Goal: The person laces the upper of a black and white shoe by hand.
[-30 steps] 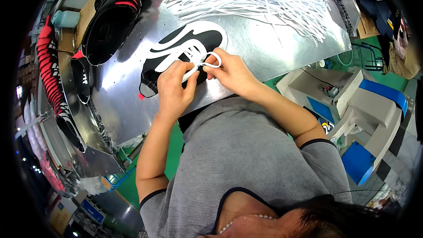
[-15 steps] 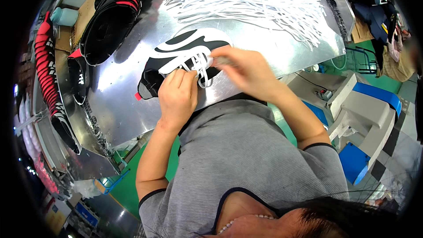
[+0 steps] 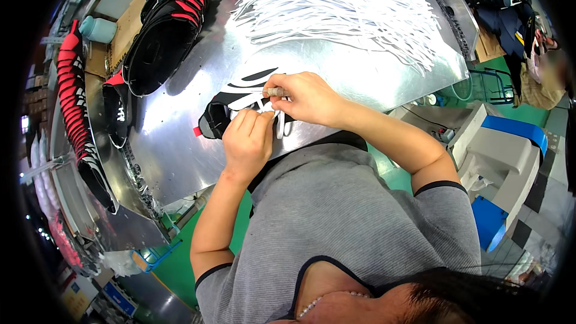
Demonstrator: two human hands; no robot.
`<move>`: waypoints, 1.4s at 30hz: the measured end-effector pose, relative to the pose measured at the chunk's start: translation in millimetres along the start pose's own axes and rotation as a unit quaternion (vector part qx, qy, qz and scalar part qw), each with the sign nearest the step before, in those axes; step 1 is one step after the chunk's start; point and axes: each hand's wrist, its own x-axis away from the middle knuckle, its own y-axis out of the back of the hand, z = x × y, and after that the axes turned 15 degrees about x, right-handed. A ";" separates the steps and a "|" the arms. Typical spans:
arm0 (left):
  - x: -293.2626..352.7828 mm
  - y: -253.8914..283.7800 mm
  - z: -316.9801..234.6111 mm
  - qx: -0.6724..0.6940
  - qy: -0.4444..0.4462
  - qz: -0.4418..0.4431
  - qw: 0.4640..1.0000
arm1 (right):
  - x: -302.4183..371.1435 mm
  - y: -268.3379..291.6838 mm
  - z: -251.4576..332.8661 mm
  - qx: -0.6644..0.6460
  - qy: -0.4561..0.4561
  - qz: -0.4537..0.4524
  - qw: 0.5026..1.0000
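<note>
A black-and-white shoe upper with a red heel tab lies on its side on the metal table in front of me. White lace loops hang from its eyelets. My left hand is closed at the near edge of the opening, fingertips pinched on the white lace. Over the eyelets, my right hand is closed too. Between its thumb and index finger sits a small beige ridged piece, like a tape-wrapped handle; its tip is too small to make out. Both hands hide much of the lacing.
White shoelaces cover the far part of the metal table. Nested black-and-red shoe uppers stand at the far left, with another long row beyond. A light-blue container stands behind them. At right is a grey-and-blue machine.
My right hand has come left and down onto the eyelets, and its blur is gone. My left hand stays pinched by the opening. The whole view has shifted slightly.
</note>
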 end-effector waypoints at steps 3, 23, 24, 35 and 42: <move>-4.1 2.8 -3.2 0.035 0.022 0.019 0.999 | -4.9 -0.3 -4.2 -0.065 -0.001 -0.072 0.995; -20.5 10.6 -6.8 0.260 0.386 -0.013 0.885 | -2.3 -11.3 -25.3 -0.299 -0.044 -0.027 0.953; -22.3 9.0 1.2 0.248 0.398 -0.005 0.883 | -3.3 -8.6 -24.2 -0.309 -0.043 -0.017 0.950; -30.1 -6.3 2.4 0.234 0.418 -0.048 0.876 | 2.2 10.9 -23.7 -0.398 -0.029 0.018 0.917; -30.9 -6.6 -1.4 0.196 0.387 -0.056 0.899 | -6.1 -11.1 -27.1 -0.289 -0.052 -0.037 0.955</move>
